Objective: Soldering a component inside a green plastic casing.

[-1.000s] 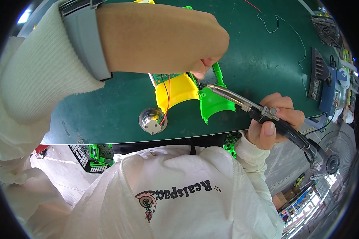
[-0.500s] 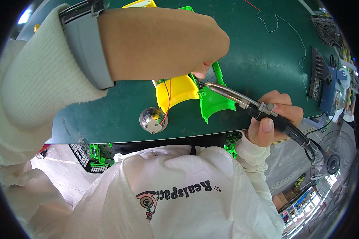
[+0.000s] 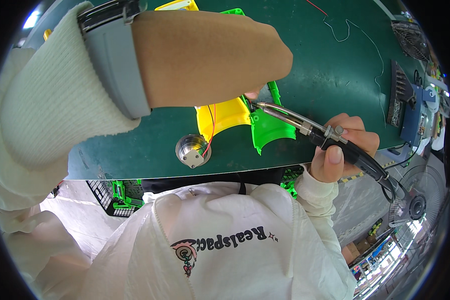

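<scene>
My right hand [image 3: 354, 134] is wrapped round the black handle of a soldering iron [image 3: 352, 156], which has a thin metal tube clamped along its shaft. The iron's tip reaches between a yellow curved plastic shell [image 3: 222, 120] and a green curved plastic shell [image 3: 275, 129]. Right at that tip, the fingertips of my left hand [image 3: 265, 55] are closed; the back of the hand hides what they hold. Red and black wires [image 3: 214, 120] run from the yellow shell to a round shiny metal part [image 3: 191, 152] on the table.
Loose thin wire [image 3: 367, 34] lies on the green table [image 3: 330, 95]. At the right stand a blue device [image 3: 414, 120], a dark holder [image 3: 399, 95] and a small black fan [image 3: 410, 40]. A black crate [image 3: 102, 197] with green parts sits below the table edge, and a larger fan [image 3: 417, 205] beyond.
My left forearm and hand have shifted slightly right and nearer to me. The iron and right hand are almost unmoved.
</scene>
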Motion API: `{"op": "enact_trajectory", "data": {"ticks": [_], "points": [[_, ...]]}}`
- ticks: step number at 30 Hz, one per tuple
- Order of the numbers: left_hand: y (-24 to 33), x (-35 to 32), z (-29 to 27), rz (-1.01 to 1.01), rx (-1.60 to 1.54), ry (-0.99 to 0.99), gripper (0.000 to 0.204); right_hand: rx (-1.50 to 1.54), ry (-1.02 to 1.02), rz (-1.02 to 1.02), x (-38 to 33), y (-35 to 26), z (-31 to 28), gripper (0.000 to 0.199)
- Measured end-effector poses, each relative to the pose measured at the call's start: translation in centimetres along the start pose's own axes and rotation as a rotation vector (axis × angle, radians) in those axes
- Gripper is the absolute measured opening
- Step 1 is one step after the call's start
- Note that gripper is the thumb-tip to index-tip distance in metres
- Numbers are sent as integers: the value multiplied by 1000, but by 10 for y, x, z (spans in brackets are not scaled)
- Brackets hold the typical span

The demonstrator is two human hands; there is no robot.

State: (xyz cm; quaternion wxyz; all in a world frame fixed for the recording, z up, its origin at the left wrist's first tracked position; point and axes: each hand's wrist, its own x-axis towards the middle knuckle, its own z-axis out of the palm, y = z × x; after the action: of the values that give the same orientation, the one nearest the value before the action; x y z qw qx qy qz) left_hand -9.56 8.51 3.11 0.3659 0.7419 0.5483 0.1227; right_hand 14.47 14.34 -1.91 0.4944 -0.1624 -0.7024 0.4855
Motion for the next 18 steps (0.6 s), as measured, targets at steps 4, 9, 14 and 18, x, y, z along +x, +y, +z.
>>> {"op": "enact_trajectory", "data": {"ticks": [4, 9, 14, 18], "points": [[7, -3, 1, 64, 297, 47, 19, 2, 0, 7, -1, -1, 1, 40], [13, -2, -6, 19, 240, -20, 19, -7, -5, 7, 0, -2, 1, 40], [12, -3, -2, 57, 289, 38, 19, -94, 49, 31, -2, -2, 3, 42], [14, 1, -3, -41, 226, -43, 20, 3, -11, -16, -2, -1, 1, 39]]}}
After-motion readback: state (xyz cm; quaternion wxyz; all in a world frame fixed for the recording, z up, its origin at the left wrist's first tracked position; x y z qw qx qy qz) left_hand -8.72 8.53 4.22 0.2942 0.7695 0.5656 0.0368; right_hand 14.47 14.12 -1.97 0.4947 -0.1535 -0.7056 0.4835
